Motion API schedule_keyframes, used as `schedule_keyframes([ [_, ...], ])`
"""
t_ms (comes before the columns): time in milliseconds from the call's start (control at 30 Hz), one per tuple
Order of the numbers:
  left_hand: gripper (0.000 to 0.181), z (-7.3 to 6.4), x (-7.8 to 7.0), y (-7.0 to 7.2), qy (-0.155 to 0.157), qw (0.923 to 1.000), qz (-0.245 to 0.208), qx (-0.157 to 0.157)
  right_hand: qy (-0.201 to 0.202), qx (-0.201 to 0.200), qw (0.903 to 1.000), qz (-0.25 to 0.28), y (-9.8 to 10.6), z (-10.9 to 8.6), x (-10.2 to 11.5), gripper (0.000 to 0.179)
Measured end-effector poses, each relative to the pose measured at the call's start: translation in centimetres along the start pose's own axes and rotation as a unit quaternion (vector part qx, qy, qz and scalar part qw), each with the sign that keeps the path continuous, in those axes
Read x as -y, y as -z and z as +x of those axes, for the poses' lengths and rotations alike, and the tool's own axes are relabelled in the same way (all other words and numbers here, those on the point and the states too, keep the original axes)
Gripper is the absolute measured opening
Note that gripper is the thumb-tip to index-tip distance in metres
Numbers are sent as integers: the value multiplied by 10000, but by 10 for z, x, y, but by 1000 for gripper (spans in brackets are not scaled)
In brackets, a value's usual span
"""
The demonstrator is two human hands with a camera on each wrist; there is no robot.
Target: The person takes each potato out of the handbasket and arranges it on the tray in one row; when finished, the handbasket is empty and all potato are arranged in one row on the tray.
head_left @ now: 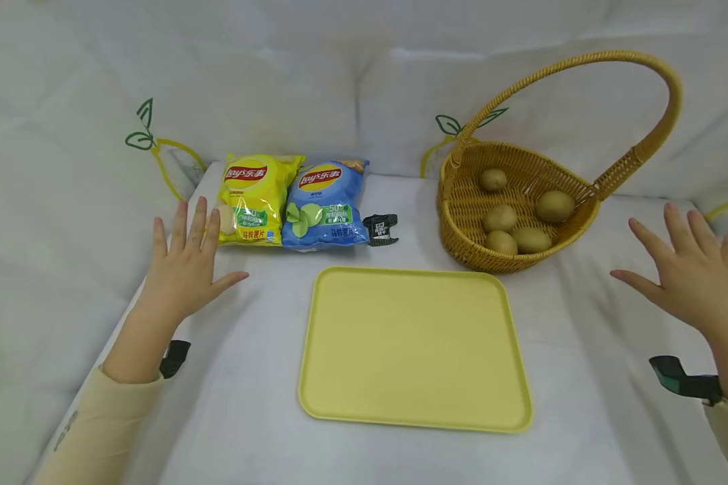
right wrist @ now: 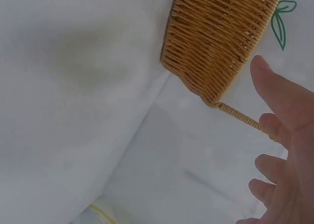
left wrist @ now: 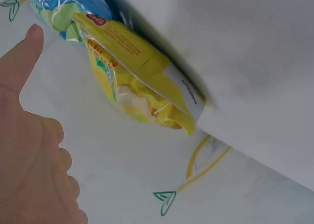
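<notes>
My left hand (head_left: 185, 273) hovers with fingers spread at the left, nearest to a yellow bag of potato chips (head_left: 256, 199); it holds nothing. A blue bag of potato chips (head_left: 324, 205) lies right beside the yellow one, and both show again in the left wrist view. On the far right, my right hand (head_left: 691, 269) is spread too and touches nothing. Between it and the bags stands a wicker basket (head_left: 461, 242) with a tall arched handle, holding several potatoes (head_left: 555, 206). In the right wrist view the basket's woven side (right wrist: 216, 37) appears beyond the thumb.
A yellow rectangular tray (head_left: 415, 347) lies in the middle, in front of the basket. Next to the blue bag is a small black packet (head_left: 380, 230). White cloth (head_left: 249, 417) covers the table and rises behind as a backdrop.
</notes>
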State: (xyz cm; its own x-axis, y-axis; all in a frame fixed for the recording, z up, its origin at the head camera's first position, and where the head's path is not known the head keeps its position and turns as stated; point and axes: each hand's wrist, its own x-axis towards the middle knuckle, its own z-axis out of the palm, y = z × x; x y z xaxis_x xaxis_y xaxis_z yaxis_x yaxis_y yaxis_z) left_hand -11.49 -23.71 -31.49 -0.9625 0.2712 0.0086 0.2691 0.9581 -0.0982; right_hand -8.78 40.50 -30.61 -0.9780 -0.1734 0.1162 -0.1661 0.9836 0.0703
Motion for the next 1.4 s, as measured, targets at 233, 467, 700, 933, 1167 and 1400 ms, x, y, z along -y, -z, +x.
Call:
schedule_keyframes([
  [233, 100, -3, -18, -5, -55, 10000, 37, -25, 215, -193, 9996, -11, 3, 8, 7, 77],
  [467, 95, -41, -82, -28, -919, 9907, -782, 628, 626, -641, 9774, 1916, 2, 24, 40, 56],
  [700, 96, -68, -117, -44, -1633, 9698, -1350, 1212, 1113, -308, 9532, 2796, 2, 63, 87, 40],
  [933, 98, -67, -126, -50, -1625, 9650, -1632, 1252, 1009, 971, 9514, 2742, -6, 95, 104, 37],
  [1167, 100, -62, -137, -52, -1390, 9731, -1413, 1176, 960, 1580, 9557, 2289, -15, 108, 106, 40],
  [1400, 100, -58, -142, -50, -1262, 9775, -1270, 1112, 588, 1378, 9571, 2479, -15, 108, 107, 40],
])
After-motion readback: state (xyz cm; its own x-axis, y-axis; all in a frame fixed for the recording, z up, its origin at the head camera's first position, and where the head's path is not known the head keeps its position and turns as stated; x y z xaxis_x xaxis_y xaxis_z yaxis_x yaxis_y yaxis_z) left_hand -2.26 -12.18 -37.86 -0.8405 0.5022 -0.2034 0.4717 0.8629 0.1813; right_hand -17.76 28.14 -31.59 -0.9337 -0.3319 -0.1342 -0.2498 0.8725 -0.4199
